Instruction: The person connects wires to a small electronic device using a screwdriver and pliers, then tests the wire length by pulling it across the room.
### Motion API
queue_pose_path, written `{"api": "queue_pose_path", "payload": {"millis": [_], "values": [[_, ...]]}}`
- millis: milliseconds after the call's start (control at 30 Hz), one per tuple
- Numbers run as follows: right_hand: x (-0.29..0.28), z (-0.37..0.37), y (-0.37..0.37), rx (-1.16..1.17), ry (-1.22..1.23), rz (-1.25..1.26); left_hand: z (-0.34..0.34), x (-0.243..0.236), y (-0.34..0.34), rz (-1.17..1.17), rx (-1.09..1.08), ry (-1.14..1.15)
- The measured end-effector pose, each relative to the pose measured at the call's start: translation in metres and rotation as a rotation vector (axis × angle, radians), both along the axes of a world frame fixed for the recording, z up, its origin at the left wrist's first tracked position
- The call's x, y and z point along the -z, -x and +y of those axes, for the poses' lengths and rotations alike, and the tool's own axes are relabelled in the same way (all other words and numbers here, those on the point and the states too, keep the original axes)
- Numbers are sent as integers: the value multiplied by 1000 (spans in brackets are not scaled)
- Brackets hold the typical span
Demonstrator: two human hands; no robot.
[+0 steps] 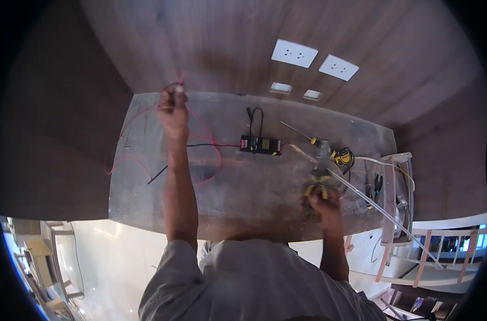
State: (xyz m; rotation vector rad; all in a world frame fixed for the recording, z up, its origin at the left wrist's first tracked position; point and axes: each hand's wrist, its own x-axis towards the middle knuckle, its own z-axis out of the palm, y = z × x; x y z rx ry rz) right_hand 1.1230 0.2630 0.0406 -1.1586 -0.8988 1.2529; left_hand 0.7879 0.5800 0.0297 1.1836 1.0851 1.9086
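My left hand [174,107] is raised near the back panel, its fingers pinched on a thin red wire [215,143] whose tip sticks up above them. The wire loops over the worn board and runs to a small black power-supply box [260,145] with a yellow-patterned label. My right hand [324,204] is closed around the grip of a yellow-and-black cordless drill [319,179], smeared by motion. Just beyond the drill lies another yellow-and-black tool [342,157], partly covered. A long screwdriver [298,131] rests between the box and the drill.
Two white socket plates [294,53] are on the back panel above two rectangular cutouts [281,88]. Pliers [379,184] and a second screwdriver [368,192] lie at the right. A long metal strip [382,209] slants past the right edge beside a wooden frame [389,198].
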Motion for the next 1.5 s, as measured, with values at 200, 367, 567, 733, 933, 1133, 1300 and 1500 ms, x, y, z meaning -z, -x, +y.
{"api": "queue_pose_path", "payload": {"millis": [200,367,567,733,933,1133,1300,1500], "values": [[-10,62,74,-338,21,439,-76,-39,-38,273,331,-74],[-16,81,89,-425,-25,466,-105,-52,-40,395,371,-157],[-17,81,93,-235,-61,-102,-111,-68,-37,608,434,-94],[-19,85,105,-52,-100,-447,-105,-58,-41,641,439,-205],[-24,88,111,12,-234,-606,-112,-65,-42,610,473,-208],[-27,95,116,59,-360,-788,-117,-66,-41,541,510,-212],[-25,101,119,109,-523,-922,-117,-65,-42,574,480,-227],[-24,100,119,157,-549,-1007,-118,-65,-43,561,468,-249]]}}
